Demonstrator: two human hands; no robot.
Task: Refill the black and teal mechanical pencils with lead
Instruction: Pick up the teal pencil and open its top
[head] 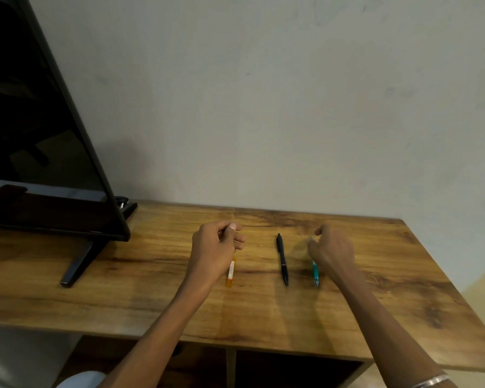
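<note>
On the wooden table [263, 312] lie an orange lead tube [230, 273], a black mechanical pencil [282, 260] and a teal mechanical pencil [315, 273], side by side with their tips toward me. My left hand [216, 247] hovers over the tube's far end, its fingers curled and the thumb against the index finger, with nothing visible in it. My right hand [331, 249] hangs over the teal pencil's upper half and hides it. Its fingers are bent loosely downward and blurred, and I see no grip on the pencil.
A black monitor [39, 135] on a stand [77, 264] fills the left side of the table. A plain wall rises right behind the table. The table's right edge runs diagonally at the far right, and open shelves [291, 368] sit under the front edge.
</note>
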